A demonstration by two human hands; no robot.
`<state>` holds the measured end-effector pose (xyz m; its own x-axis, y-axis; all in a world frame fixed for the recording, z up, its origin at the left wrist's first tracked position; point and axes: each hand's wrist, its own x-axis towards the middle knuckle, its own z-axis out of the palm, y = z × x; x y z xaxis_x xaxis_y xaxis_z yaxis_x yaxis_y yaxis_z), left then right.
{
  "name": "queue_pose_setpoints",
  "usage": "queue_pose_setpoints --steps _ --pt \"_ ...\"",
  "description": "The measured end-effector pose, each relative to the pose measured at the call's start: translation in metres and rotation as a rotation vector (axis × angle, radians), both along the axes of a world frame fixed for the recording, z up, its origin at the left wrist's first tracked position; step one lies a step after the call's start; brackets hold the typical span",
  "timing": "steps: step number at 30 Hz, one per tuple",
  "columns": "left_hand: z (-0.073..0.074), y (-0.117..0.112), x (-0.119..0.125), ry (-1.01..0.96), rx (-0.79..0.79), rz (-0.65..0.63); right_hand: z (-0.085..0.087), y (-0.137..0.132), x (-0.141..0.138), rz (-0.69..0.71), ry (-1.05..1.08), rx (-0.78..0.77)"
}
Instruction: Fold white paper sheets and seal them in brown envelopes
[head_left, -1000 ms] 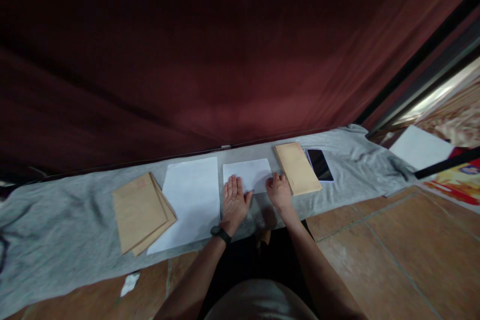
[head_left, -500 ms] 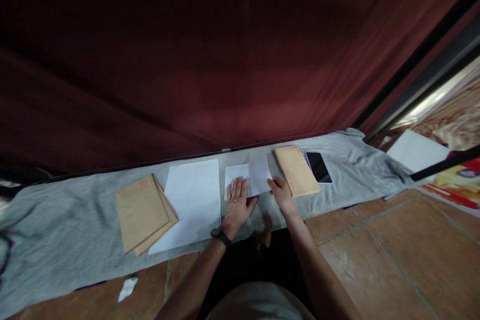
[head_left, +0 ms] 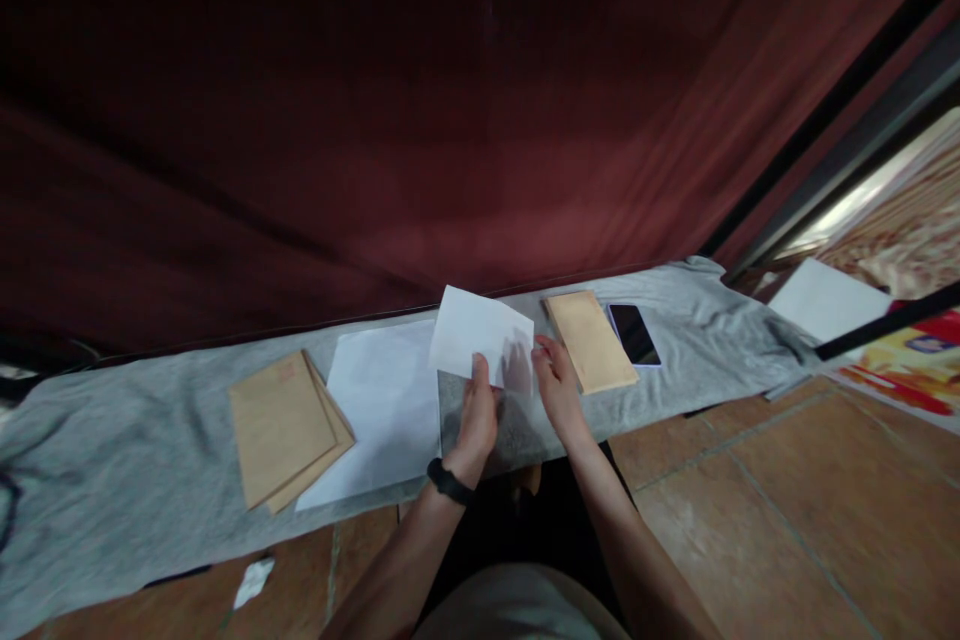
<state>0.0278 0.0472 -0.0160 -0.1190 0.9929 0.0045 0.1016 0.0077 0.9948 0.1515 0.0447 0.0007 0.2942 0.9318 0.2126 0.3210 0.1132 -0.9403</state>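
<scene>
Down on the tiled floor point(head_left: 750, 520), off to your left, lies a white scrap point(head_left: 253, 583). On the surface point(head_left: 150, 460), draped in grey cloth, two brown envelopes point(head_left: 283, 428) overlap the left side of a large white sheet point(head_left: 382, 410). Your left hand point(head_left: 478, 418), black wristband point(head_left: 450, 483) behind it, has its grip closed on the small white paper point(head_left: 476, 332), thumb on top, tilted and covering the large sheet's far right corner. Your right hand point(head_left: 558, 392) has fingers curled at the paper's right edge; I cannot tell whether they pinch it. A light-brown envelope point(head_left: 591, 340) crowds that hand, with a smartphone point(head_left: 634, 333) just beyond.
</scene>
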Motion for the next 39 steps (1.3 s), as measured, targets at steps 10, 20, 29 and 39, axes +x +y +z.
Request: queue_pose_setpoints --steps 10,20,29,39 --pt "-0.028 -0.009 0.006 -0.952 -0.531 0.206 -0.092 -0.002 0.012 -0.033 0.201 -0.287" --pt "-0.027 -0.026 -0.009 -0.832 -0.743 0.011 -0.097 0.005 0.018 -0.083 0.114 -0.171" --pt "-0.038 -0.051 -0.017 0.091 -0.115 -0.175 -0.086 0.011 0.019 -0.093 -0.117 -0.167" --pt "-0.056 -0.026 -0.026 1.082 0.403 -0.264 -0.077 0.013 0.02 -0.077 -0.517 -0.177"
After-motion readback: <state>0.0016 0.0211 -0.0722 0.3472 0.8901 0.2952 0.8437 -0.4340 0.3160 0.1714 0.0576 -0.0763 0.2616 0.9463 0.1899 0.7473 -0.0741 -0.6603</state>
